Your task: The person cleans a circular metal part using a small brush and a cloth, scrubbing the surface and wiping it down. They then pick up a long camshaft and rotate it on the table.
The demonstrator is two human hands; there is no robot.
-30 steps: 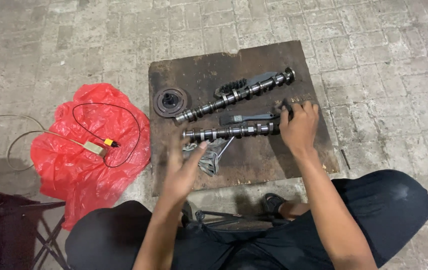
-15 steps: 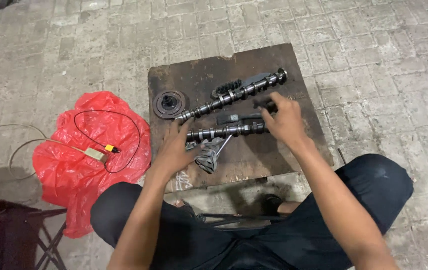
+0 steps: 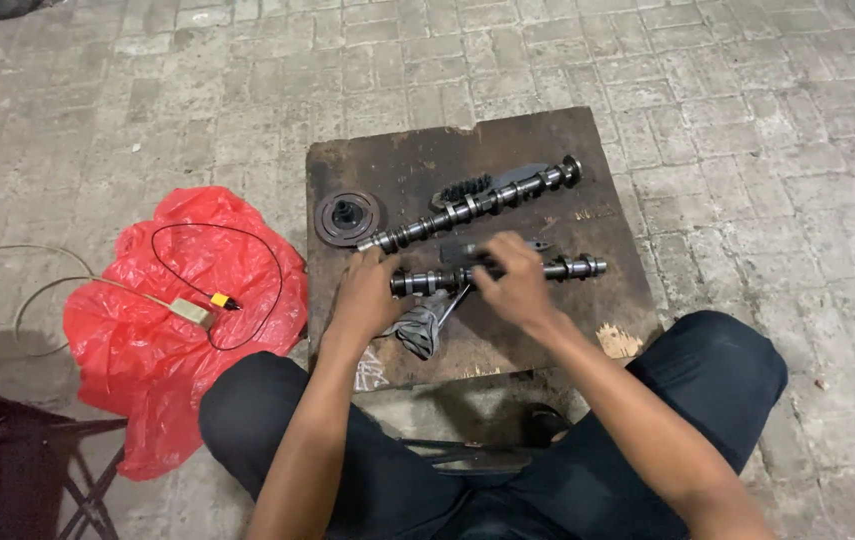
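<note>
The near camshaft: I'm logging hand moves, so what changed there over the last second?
The left hand came forward onto the near camshaft's left end. The right hand slid from its right end to the middle. The far camshaft, round disc and red bag stayed put.

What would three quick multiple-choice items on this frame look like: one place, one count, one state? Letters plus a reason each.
1. Where does the round disc lie?
A. on the board's left part
B. on the red bag
C. on the paving

2. How many long lobed shafts lie on the board?
A. one
B. two
C. four

3. What does the right hand do?
A. hangs free
B. rests over the nearer shaft
C. holds the cable

A: the disc sits beside the farther shaft end.
B: two lie side by side.
B: its fingers cover the shaft's middle; the left hand is at its left end.
</note>
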